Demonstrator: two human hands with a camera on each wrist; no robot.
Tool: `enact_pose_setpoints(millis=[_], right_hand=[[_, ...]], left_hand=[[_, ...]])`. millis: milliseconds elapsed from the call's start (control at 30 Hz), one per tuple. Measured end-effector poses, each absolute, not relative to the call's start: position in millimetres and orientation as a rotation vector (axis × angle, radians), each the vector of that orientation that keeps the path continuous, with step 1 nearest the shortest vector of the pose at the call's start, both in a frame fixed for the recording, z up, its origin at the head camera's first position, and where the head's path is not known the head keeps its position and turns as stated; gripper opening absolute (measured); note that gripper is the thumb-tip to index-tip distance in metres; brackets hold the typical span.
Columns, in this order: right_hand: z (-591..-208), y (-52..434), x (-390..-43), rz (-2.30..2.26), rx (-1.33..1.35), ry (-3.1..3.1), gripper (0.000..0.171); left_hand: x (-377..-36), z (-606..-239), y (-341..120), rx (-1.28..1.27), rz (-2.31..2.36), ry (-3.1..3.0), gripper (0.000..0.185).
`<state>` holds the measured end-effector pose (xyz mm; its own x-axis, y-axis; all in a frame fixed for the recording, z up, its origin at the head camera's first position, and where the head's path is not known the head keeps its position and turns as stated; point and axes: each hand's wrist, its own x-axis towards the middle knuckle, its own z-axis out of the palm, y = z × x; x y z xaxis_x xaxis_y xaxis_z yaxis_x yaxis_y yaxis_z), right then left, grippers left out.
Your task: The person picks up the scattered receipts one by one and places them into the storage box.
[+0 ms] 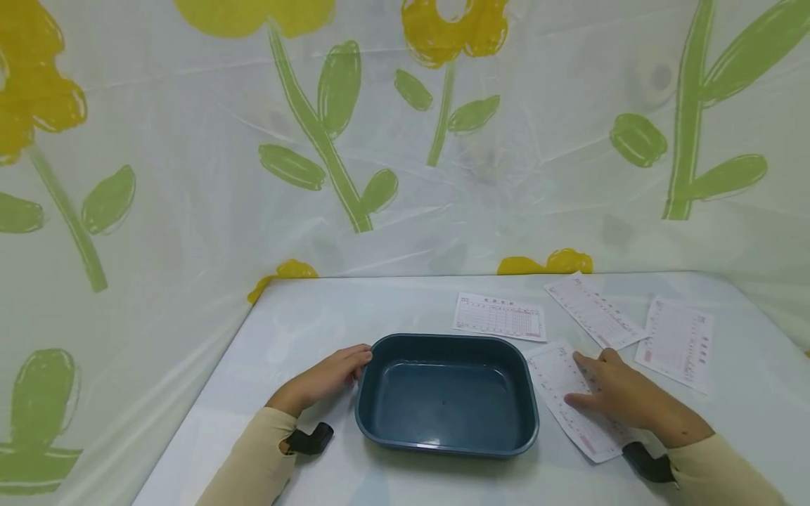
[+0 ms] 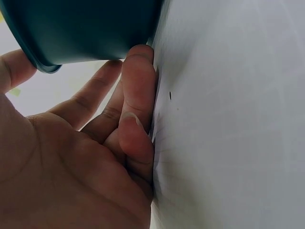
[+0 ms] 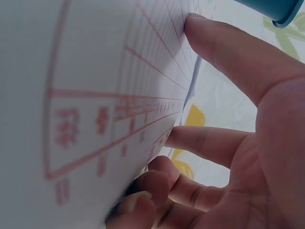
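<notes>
I cannot read the print on any of the slips; from the head view it is too small, and the right wrist view shows only blurred red lines and marks. My right hand (image 1: 623,400) covers part of the nearest slip (image 1: 557,379), so its middle is hidden. The left wrist view cuts the tray (image 1: 446,393) down to a bit of rim and wall.

The tray sits near the front edge of the table (image 1: 329,309), with bare tabletop behind it and to its left up to the plastic sheet (image 1: 190,176). To the tray's right, the nearest slip lies just beside its right wall. A second slip (image 1: 500,316) lies behind the tray's far right corner, a third (image 1: 595,311) further right of that, and a fourth (image 1: 677,343) furthest right.

The tray is dark blue, and nothing shows inside it.

My left hand (image 1: 325,379) rests against the tray's left end, fingers loosely extended, fingertips (image 2: 138,62) touching its wall; it grips nothing. My right hand lies on the nearest slip with thumb and forefinger straight and the other fingers curled against the paper, pressing rather than pinching.
</notes>
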<state>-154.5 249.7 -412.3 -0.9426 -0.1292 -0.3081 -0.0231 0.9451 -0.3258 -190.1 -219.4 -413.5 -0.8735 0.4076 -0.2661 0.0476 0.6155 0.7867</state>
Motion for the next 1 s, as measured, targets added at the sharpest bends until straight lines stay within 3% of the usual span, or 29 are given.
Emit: enact_pose_setpoints(millis=[1000], right_hand=[[-409.5,253.8,-153.3,-0.595,-0.117,2.801,0.092]], left_hand=[[-190.3,-416.0,-220.8,0.380,1.185,2.419,0.054]])
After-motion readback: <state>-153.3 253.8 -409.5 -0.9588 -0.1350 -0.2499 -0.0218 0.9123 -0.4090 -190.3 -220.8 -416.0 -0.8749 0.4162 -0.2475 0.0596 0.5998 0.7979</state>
